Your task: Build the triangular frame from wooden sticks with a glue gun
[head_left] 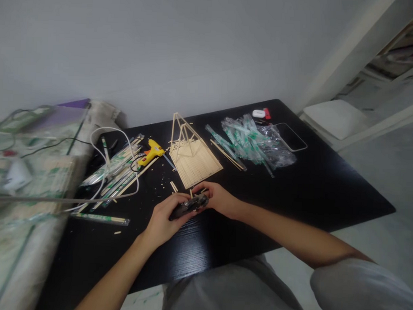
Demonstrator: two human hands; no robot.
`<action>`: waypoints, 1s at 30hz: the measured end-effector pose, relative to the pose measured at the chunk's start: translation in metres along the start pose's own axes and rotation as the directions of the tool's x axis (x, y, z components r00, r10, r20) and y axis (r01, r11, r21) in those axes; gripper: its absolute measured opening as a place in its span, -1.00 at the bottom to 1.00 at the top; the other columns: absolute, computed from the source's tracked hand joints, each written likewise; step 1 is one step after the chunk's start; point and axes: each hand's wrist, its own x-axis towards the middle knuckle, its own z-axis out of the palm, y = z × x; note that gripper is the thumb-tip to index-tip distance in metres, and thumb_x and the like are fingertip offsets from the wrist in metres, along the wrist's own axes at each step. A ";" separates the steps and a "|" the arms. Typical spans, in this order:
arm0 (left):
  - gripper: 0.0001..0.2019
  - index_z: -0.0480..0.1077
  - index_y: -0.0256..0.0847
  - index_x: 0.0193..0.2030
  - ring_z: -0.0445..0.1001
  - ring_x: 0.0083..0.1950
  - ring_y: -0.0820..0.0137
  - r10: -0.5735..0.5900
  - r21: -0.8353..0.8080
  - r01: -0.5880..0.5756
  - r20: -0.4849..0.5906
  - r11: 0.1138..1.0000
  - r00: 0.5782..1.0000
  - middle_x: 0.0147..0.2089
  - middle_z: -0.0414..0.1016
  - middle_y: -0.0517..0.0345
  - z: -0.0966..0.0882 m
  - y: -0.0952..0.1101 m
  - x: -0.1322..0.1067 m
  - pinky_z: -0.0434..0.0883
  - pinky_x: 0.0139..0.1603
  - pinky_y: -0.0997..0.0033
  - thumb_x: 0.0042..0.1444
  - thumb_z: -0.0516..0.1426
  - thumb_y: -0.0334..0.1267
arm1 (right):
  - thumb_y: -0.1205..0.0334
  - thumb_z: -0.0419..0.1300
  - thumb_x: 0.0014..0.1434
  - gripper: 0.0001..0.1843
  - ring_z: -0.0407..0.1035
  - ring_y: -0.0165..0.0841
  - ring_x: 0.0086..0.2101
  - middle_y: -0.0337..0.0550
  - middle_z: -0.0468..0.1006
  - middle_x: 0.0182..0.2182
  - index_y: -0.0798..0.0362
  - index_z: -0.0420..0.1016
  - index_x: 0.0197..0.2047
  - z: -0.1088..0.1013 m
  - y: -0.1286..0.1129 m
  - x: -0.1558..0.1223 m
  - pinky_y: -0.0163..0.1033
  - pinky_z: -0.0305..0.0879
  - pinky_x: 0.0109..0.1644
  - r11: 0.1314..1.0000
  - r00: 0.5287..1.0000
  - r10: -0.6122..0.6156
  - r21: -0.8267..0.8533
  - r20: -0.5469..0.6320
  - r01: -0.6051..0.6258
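My left hand (165,217) is wrapped round dark pliers (188,206), whose head points right toward my other hand. The fingers of my right hand (218,198) are pinched at the head of the pliers around a thin wooden stick (191,193), mostly hidden by fingers and tool. Just beyond both hands sits a model of glued wooden chopsticks (199,166): a flat raft-like base with a triangular frame standing at its far end. A few short cut stick pieces (173,186) lie beside its near corner.
A yellow hot glue gun (151,153) lies left of the model, near wrapped chopsticks (119,170) and a white cable (138,182). To the right are torn plastic wrappers (247,140), a phone-like slab (290,136) and a white earbud case (258,114). Packs of chopsticks (45,176) fill the left side.
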 end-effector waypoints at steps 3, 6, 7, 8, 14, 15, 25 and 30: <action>-0.82 0.49 -0.14 -0.08 0.61 -0.05 0.36 -0.002 -0.012 0.002 0.012 1.000 1.000 -0.05 0.62 0.09 0.000 -0.001 -0.001 0.52 -0.01 0.37 0.19 0.30 -0.25 | 0.26 0.61 -0.29 -0.34 0.55 -0.40 -0.47 -0.27 0.64 -0.48 0.14 0.45 -0.12 -0.001 0.002 0.001 -0.27 0.53 -0.26 1.000 1.000 -0.011 -0.009 0.001 0.011; -0.80 0.48 -0.14 -0.05 0.61 -0.04 0.37 -0.009 -0.015 0.009 0.014 1.000 1.000 -0.04 0.62 0.09 0.001 -0.001 -0.001 0.52 0.01 0.38 0.20 0.29 -0.25 | 0.25 0.60 -0.26 -0.35 0.56 -0.40 -0.47 -0.27 0.64 -0.47 0.14 0.44 -0.11 -0.001 0.003 0.001 -0.27 0.52 -0.25 1.000 1.000 -0.020 -0.017 -0.003 0.020; -0.80 0.47 -0.14 -0.05 0.61 -0.04 0.36 -0.010 -0.010 0.010 0.015 1.000 1.000 -0.03 0.62 0.09 0.001 -0.001 -0.001 0.52 0.02 0.38 0.20 0.29 -0.24 | 0.25 0.59 -0.25 -0.35 0.55 -0.40 -0.47 -0.27 0.64 -0.48 0.14 0.43 -0.11 -0.001 0.002 0.001 -0.28 0.52 -0.26 0.999 1.000 -0.029 -0.026 -0.007 0.029; -0.79 0.47 -0.14 -0.05 0.61 -0.04 0.36 -0.013 0.000 0.013 0.015 1.000 1.000 -0.03 0.62 0.09 0.000 -0.001 -0.001 0.51 0.02 0.37 0.19 0.29 -0.23 | 0.24 0.58 -0.22 -0.37 0.55 -0.40 -0.47 -0.28 0.64 -0.48 0.13 0.42 -0.10 -0.001 0.002 0.000 -0.28 0.51 -0.26 0.998 0.999 -0.044 -0.041 -0.011 0.043; -0.80 0.43 -0.15 -0.07 0.57 -0.30 0.41 -0.089 0.196 0.098 -0.055 0.976 0.995 -0.24 0.59 0.20 -0.014 -0.009 -0.005 0.50 -0.25 0.45 0.21 0.25 -0.18 | 0.24 0.47 0.00 -0.49 0.59 -0.34 -0.39 -0.30 0.66 -0.42 0.03 0.35 -0.04 0.003 -0.005 -0.009 -0.21 0.52 -0.19 0.886 0.935 -0.344 -0.361 -0.091 0.291; -0.82 0.42 -0.15 -0.05 0.58 -0.28 0.39 -0.096 0.248 0.112 -0.076 0.962 0.992 -0.21 0.60 0.18 -0.018 -0.011 -0.005 0.50 -0.23 0.43 0.24 0.21 -0.22 | 0.24 0.45 0.04 -0.50 0.61 -0.33 -0.36 -0.29 0.67 -0.39 0.01 0.34 -0.01 0.003 -0.006 -0.010 -0.20 0.52 -0.15 0.833 0.907 -0.410 -0.445 -0.097 0.330; -0.63 0.33 -0.27 0.16 0.51 -0.04 0.06 -0.227 0.731 0.163 -0.011 0.663 0.974 -0.02 0.50 -0.11 -0.028 -0.009 0.003 0.47 -0.04 0.08 0.21 0.12 -0.36 | 0.34 0.33 0.20 -0.53 0.63 -0.32 -0.26 -0.27 0.68 -0.32 -0.03 0.27 0.11 -0.002 -0.010 -0.014 -0.21 0.51 -0.06 0.467 0.733 -0.680 -0.778 -0.012 0.420; -0.65 0.32 -0.27 0.16 0.50 -0.04 0.09 -0.248 0.735 0.168 0.000 0.657 0.969 0.00 0.50 -0.09 -0.021 -0.005 0.002 0.46 -0.03 0.11 0.23 0.12 -0.34 | 0.36 0.28 0.24 -0.56 0.63 -0.30 -0.21 -0.24 0.68 -0.27 -0.03 0.26 0.13 -0.002 -0.010 -0.015 -0.20 0.51 -0.05 0.381 0.722 -0.692 -0.841 0.018 0.385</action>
